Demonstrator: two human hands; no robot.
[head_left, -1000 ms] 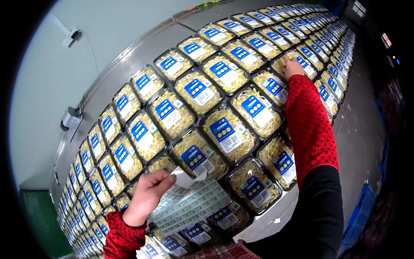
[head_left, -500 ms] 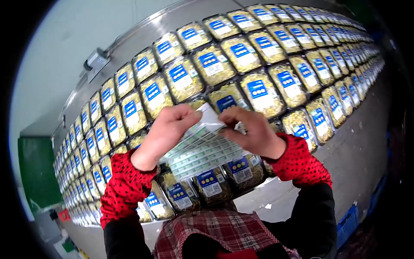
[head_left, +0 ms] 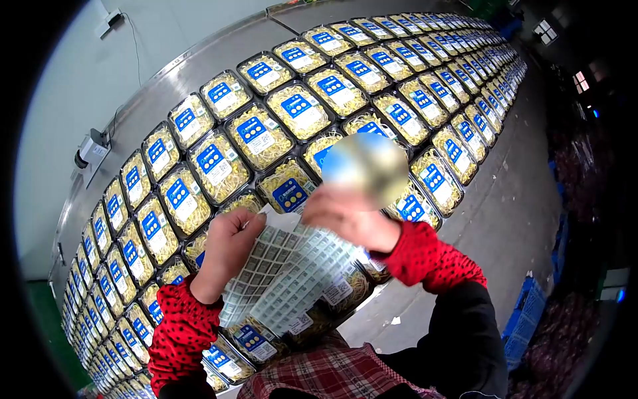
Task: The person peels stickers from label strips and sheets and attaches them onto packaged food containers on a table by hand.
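Observation:
My left hand (head_left: 229, 247) is closed, thumb on top, on the upper left edge of some sheets of small printed labels (head_left: 300, 271). The sheets hang fanned out in front of my apron, over the nearest packs. My right hand (head_left: 351, 218) is at the upper right of the sheets; its fingers are smeared, so their grip cannot be made out. Just beyond it, a round blurred patch hides part of the packs. Black trays of bean sprouts (head_left: 289, 189) with blue and white labels lie under and around both hands.
Long rows of similar packs (head_left: 259, 136) cover the metal table (head_left: 219, 53), curving away on both sides. A small device (head_left: 95, 147) stands at the table's far edge by the wall. A blue crate (head_left: 525, 319) is low on the right.
My view has shifted, and both hands sit lower and further left in it. The label sheets have spread into a fan. My right hand has blurred with motion.

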